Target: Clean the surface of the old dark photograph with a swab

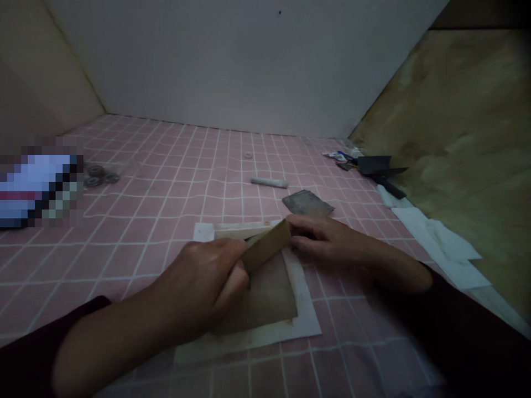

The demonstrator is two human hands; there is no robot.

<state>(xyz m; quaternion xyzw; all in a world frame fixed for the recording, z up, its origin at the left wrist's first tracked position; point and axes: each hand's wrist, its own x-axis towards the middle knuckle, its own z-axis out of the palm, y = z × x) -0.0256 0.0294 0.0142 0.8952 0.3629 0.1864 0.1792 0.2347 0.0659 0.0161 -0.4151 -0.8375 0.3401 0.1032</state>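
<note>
Both hands hold a tan, flat rectangular strip [267,247], tilted up on its long edge. My left hand [207,276] is closed around its near left end, thumb and fingers pinching it. At the far right end, the curled fingers of my right hand [317,236] grip the edge. Beneath the strip lies a grey-brown square sheet [271,301], partly covered by my left hand. It rests on a larger white paper [309,326]. Just beyond my right hand is a dark grey, rough-looking flat piece [308,203].
A grey rod [269,182] and a small pale ring [248,155] lie farther back on the pink checked cloth [174,193]. Dark rings [95,176] sit left, near a blurred-out screen [37,185]. Right are a black scoop-like object [375,166] and white papers [440,246].
</note>
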